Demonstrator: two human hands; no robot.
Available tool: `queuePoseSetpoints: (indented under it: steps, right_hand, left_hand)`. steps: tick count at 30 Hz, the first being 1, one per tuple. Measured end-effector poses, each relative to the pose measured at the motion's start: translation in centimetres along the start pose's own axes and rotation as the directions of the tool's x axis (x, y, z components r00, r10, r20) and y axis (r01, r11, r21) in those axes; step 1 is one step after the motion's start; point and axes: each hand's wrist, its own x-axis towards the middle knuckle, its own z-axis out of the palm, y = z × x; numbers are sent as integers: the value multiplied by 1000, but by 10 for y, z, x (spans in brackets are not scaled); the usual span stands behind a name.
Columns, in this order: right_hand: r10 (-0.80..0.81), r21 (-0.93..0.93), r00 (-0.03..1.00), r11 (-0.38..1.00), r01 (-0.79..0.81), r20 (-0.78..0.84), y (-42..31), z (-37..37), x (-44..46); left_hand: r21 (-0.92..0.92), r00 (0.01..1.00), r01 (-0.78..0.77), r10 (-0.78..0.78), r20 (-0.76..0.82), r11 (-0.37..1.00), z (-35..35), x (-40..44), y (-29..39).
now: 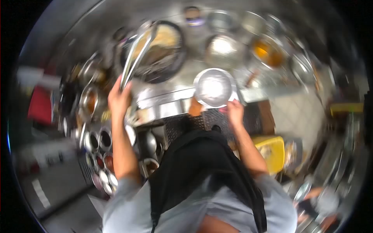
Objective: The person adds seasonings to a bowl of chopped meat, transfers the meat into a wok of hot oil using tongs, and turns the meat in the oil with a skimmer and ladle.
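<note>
My left hand [119, 100] is closed around the handle end of metal tongs [136, 58]. The tongs reach up over a dark wok [179, 58] holding pale yellowish food [166, 37]; blur hides whether their tips touch it. With my right hand [235, 112] I grip the rim of a shiny metal bowl [213, 88] at its lower right. The bowl's inside is bright with glare, so any contents cannot be made out. A brown-orange piece [195, 107] shows just below the bowl's left edge.
Metal bowls [223, 48] and a pot with orange liquid [268, 52] stand at the back right. Several small containers [92, 141] line the left. A yellow bin [272, 155] sits low on the right. Another person's hand [314, 194] shows at lower right.
</note>
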Motion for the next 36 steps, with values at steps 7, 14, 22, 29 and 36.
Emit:
queuePoseSetpoints:
  steps: [7, 14, 22, 29, 36]
  right_hand:
    - [-13, -94, 968, 995, -11, -252, 46, -129, -94]
    - [1, 86, 375, 974, 210, -927, 165, -199, -321]
    - [430, 97, -390, 763, 639, -814, 299, -131, -556]
    - [486, 167, -218, 630, 758, -846, 338, -183, -577]
    - [352, 440, 340, 868, 232, -872, 221, -148, -383]
  left_hand:
    - [-19, 812, -315, 280, 512, 949, 106, -94, 19]
    - [-252, 364, -408, 409, 837, 878, 172, -89, 61]
    - [-348, 180, -340, 424, 888, 874, 174, -131, 56]
    - [-345, 213, -276, 407, 888, 897, 133, -148, 13]
    - [-282, 318, -123, 306, 897, 952, 92, -142, -45]
